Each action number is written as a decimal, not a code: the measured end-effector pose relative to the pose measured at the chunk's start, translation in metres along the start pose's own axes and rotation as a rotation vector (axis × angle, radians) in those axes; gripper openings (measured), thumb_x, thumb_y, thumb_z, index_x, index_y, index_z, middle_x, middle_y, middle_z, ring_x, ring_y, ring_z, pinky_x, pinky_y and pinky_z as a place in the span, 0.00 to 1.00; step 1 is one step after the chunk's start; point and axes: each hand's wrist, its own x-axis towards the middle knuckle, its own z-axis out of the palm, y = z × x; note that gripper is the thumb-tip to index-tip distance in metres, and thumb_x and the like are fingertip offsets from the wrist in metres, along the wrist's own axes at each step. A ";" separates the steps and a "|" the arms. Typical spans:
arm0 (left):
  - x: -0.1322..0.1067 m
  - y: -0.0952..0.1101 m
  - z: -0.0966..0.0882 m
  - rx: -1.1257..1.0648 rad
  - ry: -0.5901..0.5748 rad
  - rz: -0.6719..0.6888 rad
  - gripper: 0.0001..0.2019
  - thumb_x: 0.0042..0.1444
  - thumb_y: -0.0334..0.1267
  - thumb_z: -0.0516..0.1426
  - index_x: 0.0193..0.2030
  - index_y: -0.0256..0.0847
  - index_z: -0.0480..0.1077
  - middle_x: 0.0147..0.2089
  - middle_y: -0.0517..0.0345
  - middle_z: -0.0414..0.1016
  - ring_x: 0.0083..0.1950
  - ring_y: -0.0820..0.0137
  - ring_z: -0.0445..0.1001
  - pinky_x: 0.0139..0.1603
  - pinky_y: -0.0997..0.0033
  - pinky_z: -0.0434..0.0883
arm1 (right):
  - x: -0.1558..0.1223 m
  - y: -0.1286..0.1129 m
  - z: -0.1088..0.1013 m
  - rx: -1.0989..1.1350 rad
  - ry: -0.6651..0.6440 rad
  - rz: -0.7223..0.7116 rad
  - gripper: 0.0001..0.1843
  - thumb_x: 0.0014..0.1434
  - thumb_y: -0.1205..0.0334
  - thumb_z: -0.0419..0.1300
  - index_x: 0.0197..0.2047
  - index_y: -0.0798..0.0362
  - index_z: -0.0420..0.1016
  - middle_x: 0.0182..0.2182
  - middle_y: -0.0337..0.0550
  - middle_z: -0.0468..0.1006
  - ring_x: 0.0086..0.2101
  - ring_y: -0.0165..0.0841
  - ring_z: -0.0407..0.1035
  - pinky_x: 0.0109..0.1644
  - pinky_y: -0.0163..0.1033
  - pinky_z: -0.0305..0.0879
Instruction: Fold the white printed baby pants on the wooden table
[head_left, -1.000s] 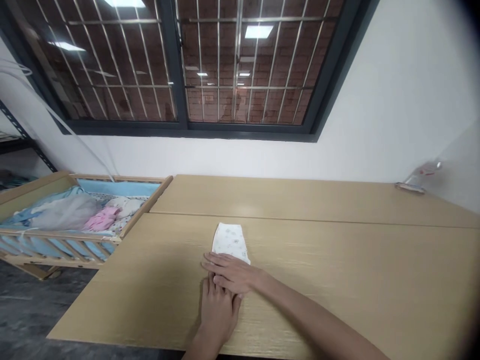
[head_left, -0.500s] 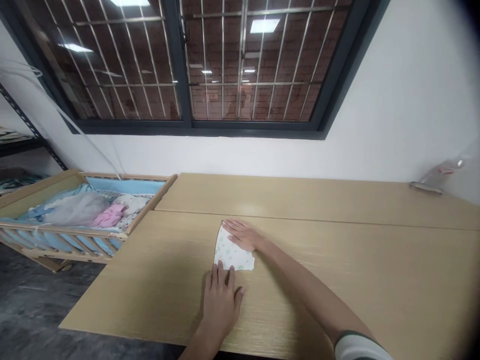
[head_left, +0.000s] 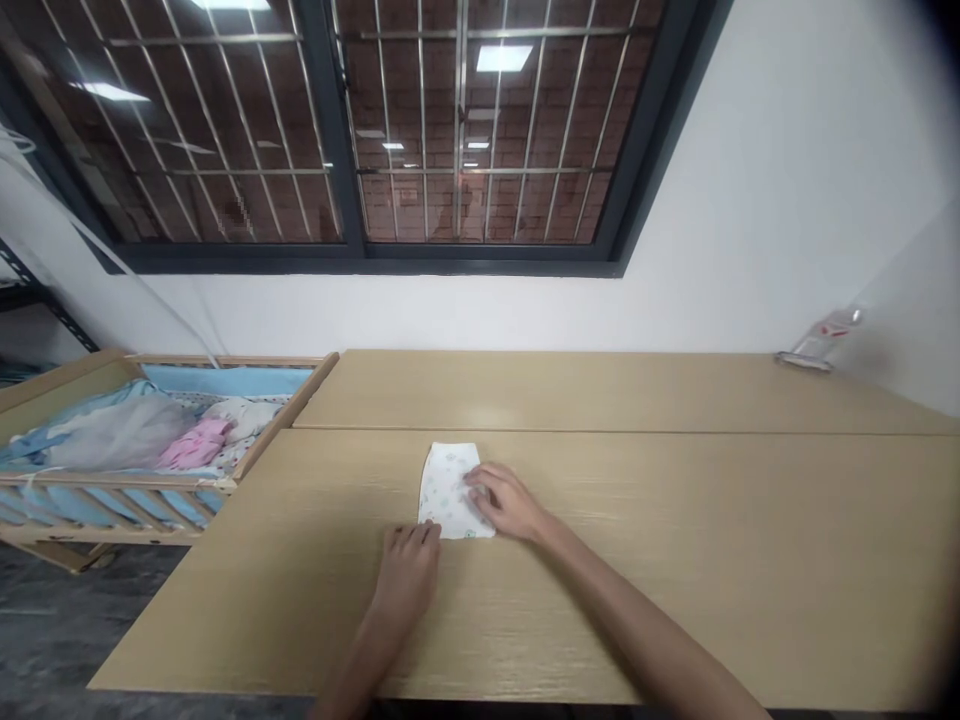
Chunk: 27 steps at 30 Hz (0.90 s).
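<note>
Pale wood bench [head_left: 637, 570] under a barred window [head_left: 330, 130], wooden cot [head_left: 289, 413] off its L end. Small printed cloth [head_left: 448, 485] lies L of bench ctr, just short of the seam [head_left: 570, 432], well back from the near edge. L hand [head_left: 409, 568]: fingers bent, tips at cloth's near-L corner; can't tell if pressing or gripping. R hand [head_left: 510, 505]: fingers half curled over cloth's R edge; can't tell from my feed if they've got fabric. Risks IMO: L tips only cover a corner, so a R-side tug could swivel the whole pc. Looks thin, so a pinch may bunch it. Bench looks smooth, prob slips easily; if it slides fwd, an edge might snag at the seam.
</note>
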 end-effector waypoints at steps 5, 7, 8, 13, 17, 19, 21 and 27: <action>0.017 -0.044 -0.005 -0.134 -0.022 0.215 0.14 0.68 0.29 0.48 0.45 0.44 0.75 0.50 0.54 0.80 0.53 0.63 0.75 0.57 0.56 0.64 | -0.040 -0.024 -0.006 -0.080 -0.184 -0.010 0.24 0.66 0.50 0.59 0.60 0.53 0.73 0.60 0.54 0.74 0.59 0.47 0.67 0.63 0.52 0.63; 0.019 -0.050 -0.002 -0.153 -0.010 0.300 0.16 0.69 0.27 0.45 0.46 0.42 0.74 0.52 0.51 0.79 0.55 0.63 0.74 0.57 0.56 0.64 | -0.050 -0.027 -0.001 -0.131 -0.187 0.001 0.25 0.66 0.51 0.59 0.62 0.53 0.71 0.63 0.54 0.71 0.62 0.48 0.64 0.65 0.54 0.61; 0.019 -0.051 0.000 -0.168 -0.009 0.329 0.16 0.69 0.27 0.44 0.48 0.42 0.73 0.54 0.50 0.78 0.56 0.63 0.74 0.58 0.57 0.64 | -0.054 -0.028 0.002 -0.158 -0.180 0.001 0.23 0.67 0.53 0.58 0.62 0.53 0.71 0.64 0.54 0.71 0.63 0.48 0.63 0.65 0.54 0.60; 0.009 -0.045 -0.004 -0.289 -0.067 0.318 0.18 0.69 0.27 0.41 0.53 0.43 0.69 0.53 0.51 0.78 0.54 0.64 0.75 0.58 0.58 0.67 | -0.064 -0.037 0.014 -0.296 -0.117 -0.019 0.16 0.72 0.64 0.47 0.54 0.56 0.73 0.51 0.57 0.79 0.52 0.46 0.72 0.59 0.53 0.64; 0.004 -0.043 -0.016 -0.430 -0.112 0.242 0.12 0.71 0.41 0.48 0.55 0.46 0.69 0.53 0.54 0.78 0.55 0.63 0.74 0.59 0.59 0.67 | -0.059 -0.047 0.005 -0.226 -0.128 0.064 0.12 0.71 0.65 0.46 0.45 0.54 0.70 0.39 0.52 0.79 0.42 0.42 0.73 0.51 0.48 0.67; 0.008 -0.043 -0.019 -0.474 -0.105 0.205 0.13 0.70 0.45 0.50 0.55 0.46 0.69 0.52 0.53 0.79 0.55 0.61 0.75 0.58 0.59 0.68 | -0.052 -0.047 -0.002 -0.131 -0.141 0.121 0.12 0.72 0.63 0.44 0.46 0.53 0.68 0.41 0.50 0.77 0.41 0.40 0.72 0.48 0.45 0.68; 0.019 -0.044 -0.019 -0.510 -0.114 0.156 0.15 0.70 0.47 0.48 0.52 0.46 0.71 0.49 0.53 0.80 0.51 0.61 0.77 0.54 0.62 0.70 | -0.043 -0.045 -0.007 -0.031 -0.148 0.165 0.13 0.74 0.61 0.42 0.48 0.51 0.67 0.45 0.50 0.75 0.43 0.38 0.72 0.47 0.43 0.69; 0.070 -0.046 -0.019 -0.399 -0.138 -0.070 0.16 0.71 0.47 0.45 0.53 0.45 0.70 0.42 0.55 0.81 0.42 0.64 0.79 0.41 0.69 0.69 | -0.006 -0.025 -0.009 -0.012 -0.054 0.285 0.14 0.75 0.57 0.42 0.50 0.51 0.67 0.49 0.50 0.69 0.41 0.35 0.71 0.48 0.40 0.68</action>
